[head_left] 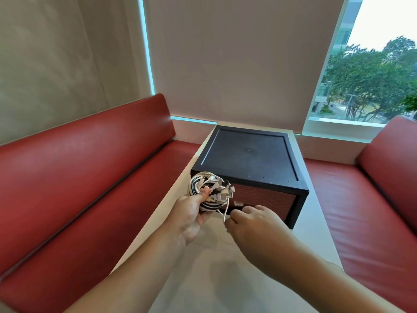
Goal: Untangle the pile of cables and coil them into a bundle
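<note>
A coiled bundle of white and dark cables (208, 188), with several plugs sticking out at its right side, is held above the white table. My left hand (191, 213) grips the bundle from below, thumb pressed over the loops. One loose white cable end (226, 211) hangs down from the bundle. My right hand (250, 224) pinches that loose end just to the right of the bundle.
A black box with a reddish-brown front (250, 159) stands on the white table (203, 279) right behind the hands. Red sofa seats run along the left (79, 177) and right (372, 199). A window with drawn blinds lies beyond.
</note>
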The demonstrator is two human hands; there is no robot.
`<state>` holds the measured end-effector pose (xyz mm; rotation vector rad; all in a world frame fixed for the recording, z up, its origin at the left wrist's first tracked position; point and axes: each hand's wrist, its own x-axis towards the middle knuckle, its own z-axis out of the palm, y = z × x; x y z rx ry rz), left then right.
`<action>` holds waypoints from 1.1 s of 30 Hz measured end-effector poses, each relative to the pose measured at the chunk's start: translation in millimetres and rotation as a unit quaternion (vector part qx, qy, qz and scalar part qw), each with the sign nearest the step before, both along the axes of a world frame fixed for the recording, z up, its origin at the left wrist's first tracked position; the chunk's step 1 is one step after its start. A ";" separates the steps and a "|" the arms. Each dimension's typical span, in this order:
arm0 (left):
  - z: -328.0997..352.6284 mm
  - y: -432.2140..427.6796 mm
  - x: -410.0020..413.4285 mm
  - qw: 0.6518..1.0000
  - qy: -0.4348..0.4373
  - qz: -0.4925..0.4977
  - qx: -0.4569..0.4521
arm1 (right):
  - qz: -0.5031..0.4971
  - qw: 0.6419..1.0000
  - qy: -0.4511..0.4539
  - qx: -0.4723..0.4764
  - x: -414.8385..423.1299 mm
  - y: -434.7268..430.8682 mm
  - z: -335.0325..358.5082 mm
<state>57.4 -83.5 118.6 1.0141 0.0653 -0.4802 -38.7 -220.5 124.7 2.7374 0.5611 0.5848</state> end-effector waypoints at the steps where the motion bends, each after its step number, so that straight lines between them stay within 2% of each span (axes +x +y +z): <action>1: -2.5 -1.8 -1.3 1.000 -0.011 -0.002 0.019 | 0.012 1.000 -0.004 -0.013 2.1 3.6 3.5; 6: -1.7 -7.9 -18.4 0.973 -0.125 -0.055 0.185 | 0.089 0.996 0.027 -0.010 15.6 14.5 39.3; 8: -4.0 -5.8 -22.7 0.957 -0.164 -0.109 0.214 | 0.096 0.993 0.063 0.019 24.1 11.3 60.9; 13: -9.2 1.7 -27.3 0.950 -0.152 -0.229 0.146 | 0.058 0.958 0.183 0.214 44.7 -13.7 77.9; 18: -4.3 12.7 -23.1 0.949 -0.113 -0.286 0.066 | 0.062 0.913 0.182 0.360 44.6 -27.5 63.5; 22: -4.1 18.4 -19.4 0.947 -0.088 -0.307 0.030 | 0.056 0.926 0.127 0.352 40.5 -32.7 54.4; 25: -3.2 16.5 -20.6 0.941 -0.111 -0.314 0.050 | 0.060 0.945 0.090 0.309 40.2 -31.4 48.7; 28: -0.5 12.3 -22.9 0.939 -0.129 -0.309 0.079 | 0.068 0.947 0.087 0.301 40.3 -29.0 44.8; 31: 2.3 10.2 -24.5 0.935 -0.152 -0.300 0.116 | 0.050 0.923 0.095 0.370 39.9 -30.7 42.1; 33: 3.6 9.7 -24.8 0.932 -0.158 -0.298 0.131 | 0.008 0.865 0.176 0.470 38.5 -35.3 44.3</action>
